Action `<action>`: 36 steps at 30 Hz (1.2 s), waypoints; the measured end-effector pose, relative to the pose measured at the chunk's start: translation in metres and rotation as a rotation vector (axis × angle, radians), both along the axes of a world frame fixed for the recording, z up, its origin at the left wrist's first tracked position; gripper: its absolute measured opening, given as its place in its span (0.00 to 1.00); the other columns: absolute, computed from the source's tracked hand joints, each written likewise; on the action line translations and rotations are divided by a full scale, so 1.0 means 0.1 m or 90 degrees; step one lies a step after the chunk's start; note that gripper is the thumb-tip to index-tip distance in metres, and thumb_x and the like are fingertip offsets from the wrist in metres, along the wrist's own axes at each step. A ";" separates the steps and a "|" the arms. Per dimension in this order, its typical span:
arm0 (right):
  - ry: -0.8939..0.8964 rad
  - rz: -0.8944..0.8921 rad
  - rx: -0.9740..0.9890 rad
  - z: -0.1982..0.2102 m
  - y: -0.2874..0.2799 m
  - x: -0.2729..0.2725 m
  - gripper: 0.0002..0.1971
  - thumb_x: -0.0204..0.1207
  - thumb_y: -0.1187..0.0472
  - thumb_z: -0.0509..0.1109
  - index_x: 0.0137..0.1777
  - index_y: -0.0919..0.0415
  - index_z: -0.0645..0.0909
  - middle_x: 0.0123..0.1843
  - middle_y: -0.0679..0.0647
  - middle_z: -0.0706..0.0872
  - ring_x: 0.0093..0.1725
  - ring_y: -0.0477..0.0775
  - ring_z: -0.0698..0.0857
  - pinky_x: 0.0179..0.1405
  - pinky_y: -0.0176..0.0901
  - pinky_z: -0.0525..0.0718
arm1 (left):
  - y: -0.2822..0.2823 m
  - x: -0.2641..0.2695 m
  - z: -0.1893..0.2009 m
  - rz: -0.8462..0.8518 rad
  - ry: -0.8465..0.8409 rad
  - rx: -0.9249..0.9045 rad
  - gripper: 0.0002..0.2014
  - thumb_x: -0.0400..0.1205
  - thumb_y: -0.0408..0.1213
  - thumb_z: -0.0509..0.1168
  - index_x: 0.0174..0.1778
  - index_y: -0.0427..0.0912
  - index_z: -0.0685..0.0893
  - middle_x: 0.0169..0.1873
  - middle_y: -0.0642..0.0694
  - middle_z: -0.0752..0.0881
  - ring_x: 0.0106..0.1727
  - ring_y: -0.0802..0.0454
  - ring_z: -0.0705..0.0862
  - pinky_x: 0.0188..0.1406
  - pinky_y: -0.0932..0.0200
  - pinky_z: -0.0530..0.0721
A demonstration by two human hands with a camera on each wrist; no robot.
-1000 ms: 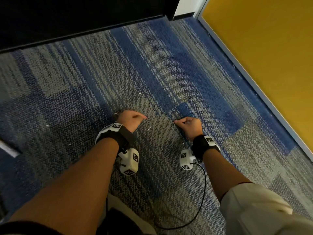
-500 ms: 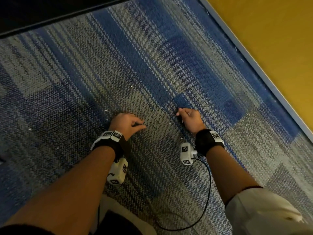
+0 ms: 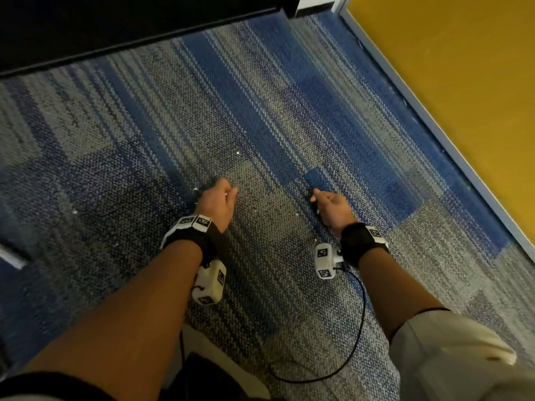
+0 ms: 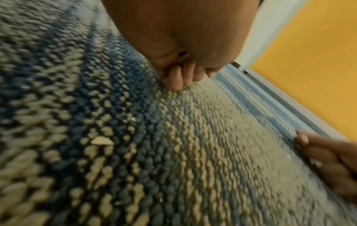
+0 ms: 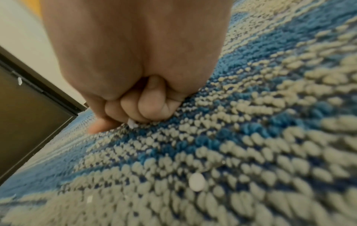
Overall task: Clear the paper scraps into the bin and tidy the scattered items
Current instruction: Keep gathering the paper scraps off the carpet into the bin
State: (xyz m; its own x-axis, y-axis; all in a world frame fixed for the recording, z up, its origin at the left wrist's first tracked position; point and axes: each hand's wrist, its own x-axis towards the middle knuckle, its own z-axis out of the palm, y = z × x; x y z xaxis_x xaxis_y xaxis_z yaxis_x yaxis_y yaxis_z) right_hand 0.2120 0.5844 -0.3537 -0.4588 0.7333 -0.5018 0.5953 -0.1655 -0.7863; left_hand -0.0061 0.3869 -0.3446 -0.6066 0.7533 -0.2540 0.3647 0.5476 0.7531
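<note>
Paper scraps (image 3: 237, 153), tiny white flecks, dot a blue-grey striped carpet (image 3: 260, 96) between dark furniture (image 3: 115, 21) and a yellow wall (image 3: 463, 82). Left hand (image 3: 215, 202) fingers (image 4: 174, 79) curl; contents unclear. Right hand (image 3: 333, 208) fingers (image 5: 150, 105) pinch a white scrap (image 5: 132, 123) against the pile.

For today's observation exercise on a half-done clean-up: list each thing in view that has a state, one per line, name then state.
Left hand: fingers curled, low on the carpet; contents hidden.
Right hand: fingers curled, a white paper scrap at its fingertips.
Round white scrap: loose on the carpet, untouched.
Small scrap: loose ahead of the hands.
Tan scrap: lying flat on the carpet.
</note>
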 end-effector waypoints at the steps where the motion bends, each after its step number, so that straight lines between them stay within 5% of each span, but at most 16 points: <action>1: 0.010 -0.010 -0.022 0.02 0.00 0.01 0.17 0.87 0.49 0.61 0.38 0.53 0.79 0.21 0.44 0.64 0.19 0.45 0.58 0.18 0.36 0.56 | -0.05 -0.04 0.03 0.043 -0.003 -0.002 0.14 0.89 0.42 0.56 0.52 0.32 0.76 0.37 0.38 0.79 0.42 0.35 0.82 0.34 0.51 0.71; 6: 0.082 -0.058 -0.146 0.14 -0.08 0.00 0.19 0.90 0.52 0.55 0.34 0.52 0.65 0.28 0.48 0.60 0.26 0.48 0.55 0.21 0.38 0.58 | -0.36 -0.34 0.14 0.259 -0.053 -0.019 0.25 0.91 0.47 0.48 0.63 0.30 0.83 0.56 0.29 0.85 0.57 0.31 0.81 0.54 0.45 0.77; 10: 0.149 -0.006 -0.189 0.16 -0.31 -0.24 0.14 0.89 0.55 0.57 0.42 0.56 0.74 0.31 0.48 0.59 0.26 0.45 0.56 0.20 0.35 0.59 | -0.70 -0.54 0.07 0.398 -0.070 0.016 0.26 0.89 0.50 0.52 0.48 0.32 0.87 0.46 0.29 0.87 0.48 0.30 0.85 0.49 0.41 0.83; 12: 0.166 0.048 -0.201 0.22 -0.47 -0.43 0.12 0.89 0.57 0.58 0.56 0.62 0.80 0.31 0.47 0.60 0.26 0.44 0.57 0.20 0.34 0.60 | -0.88 -0.60 0.03 0.456 -0.127 0.075 0.23 0.88 0.49 0.55 0.35 0.40 0.85 0.33 0.34 0.85 0.35 0.34 0.84 0.42 0.37 0.87; 14: 0.169 0.104 -0.209 0.29 -0.63 -0.65 0.13 0.89 0.58 0.57 0.63 0.65 0.79 0.30 0.46 0.61 0.26 0.44 0.58 0.22 0.34 0.60 | -1.01 -0.66 0.00 0.485 -0.172 0.106 0.20 0.88 0.46 0.56 0.36 0.42 0.86 0.28 0.41 0.81 0.31 0.41 0.80 0.45 0.35 0.87; 16: 0.174 0.159 -0.212 0.35 -0.79 -0.89 0.12 0.89 0.59 0.57 0.57 0.65 0.79 0.29 0.46 0.62 0.26 0.44 0.59 0.22 0.34 0.60 | -1.08 -0.69 0.01 0.478 -0.200 0.101 0.15 0.88 0.39 0.57 0.50 0.36 0.88 0.30 0.50 0.81 0.34 0.47 0.79 0.56 0.44 0.84; 19: 0.148 0.206 -0.211 0.27 -0.98 -1.26 0.16 0.89 0.55 0.56 0.39 0.58 0.72 0.27 0.46 0.65 0.25 0.45 0.61 0.20 0.34 0.63 | -1.12 -0.67 0.05 0.478 -0.244 0.148 0.13 0.85 0.29 0.59 0.62 0.34 0.85 0.34 0.49 0.84 0.37 0.50 0.81 0.55 0.51 0.81; 22: 0.095 0.240 -0.181 0.15 -1.10 -1.56 0.19 0.88 0.51 0.58 0.34 0.54 0.68 0.28 0.49 0.67 0.22 0.45 0.64 0.18 0.34 0.67 | -1.14 -0.64 0.11 0.483 -0.294 0.166 0.13 0.85 0.26 0.58 0.56 0.40 0.87 0.59 0.28 0.86 0.49 0.37 0.87 0.50 0.58 0.80; 25: 0.020 0.344 -0.001 0.11 -1.16 -1.70 0.20 0.83 0.46 0.66 0.32 0.55 0.76 0.25 0.51 0.72 0.24 0.48 0.72 0.25 0.36 0.75 | -1.13 -0.65 0.22 0.508 -0.412 0.157 0.07 0.81 0.28 0.65 0.43 0.44 0.85 0.68 0.29 0.80 0.62 0.33 0.84 0.39 0.66 0.76; 27: 0.038 0.347 0.104 0.08 -1.17 -1.78 0.18 0.76 0.46 0.75 0.31 0.57 0.84 0.26 0.53 0.81 0.27 0.49 0.78 0.32 0.38 0.78 | -1.15 -0.64 0.23 0.518 -0.423 0.144 0.08 0.75 0.33 0.71 0.47 0.35 0.88 0.64 0.29 0.83 0.66 0.33 0.81 0.41 0.63 0.78; 30: 0.088 0.270 0.122 -0.03 -1.13 -1.89 0.09 0.65 0.52 0.85 0.38 0.56 0.91 0.39 0.51 0.92 0.39 0.49 0.88 0.44 0.36 0.84 | -1.17 -0.56 0.20 0.444 -0.260 0.054 0.06 0.69 0.45 0.73 0.37 0.48 0.92 0.52 0.42 0.90 0.56 0.42 0.86 0.50 0.59 0.81; 33: 0.057 0.290 0.184 -0.08 -1.12 -1.94 0.10 0.63 0.55 0.87 0.42 0.55 0.93 0.42 0.49 0.92 0.41 0.45 0.88 0.45 0.34 0.84 | -1.19 -0.37 0.10 0.239 -0.131 -0.080 0.03 0.73 0.44 0.78 0.39 0.51 0.93 0.43 0.53 0.88 0.48 0.54 0.84 0.51 0.65 0.77; 36: 0.052 0.333 0.247 -0.13 -1.13 -1.97 0.08 0.66 0.56 0.85 0.43 0.56 0.93 0.43 0.47 0.92 0.43 0.43 0.88 0.49 0.35 0.85 | -1.23 -0.25 0.04 0.168 -0.100 -0.095 0.05 0.69 0.44 0.81 0.36 0.53 0.92 0.40 0.55 0.89 0.46 0.55 0.85 0.53 0.61 0.82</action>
State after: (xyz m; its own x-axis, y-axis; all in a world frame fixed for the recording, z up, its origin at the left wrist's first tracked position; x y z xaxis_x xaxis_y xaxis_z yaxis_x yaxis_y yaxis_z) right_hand 0.0154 0.4716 -0.3664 -0.8299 0.5233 -0.1934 0.4554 0.4351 -0.7768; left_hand -0.0308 0.2642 -0.3411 -0.7202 0.5227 -0.4562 0.0810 0.7164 0.6929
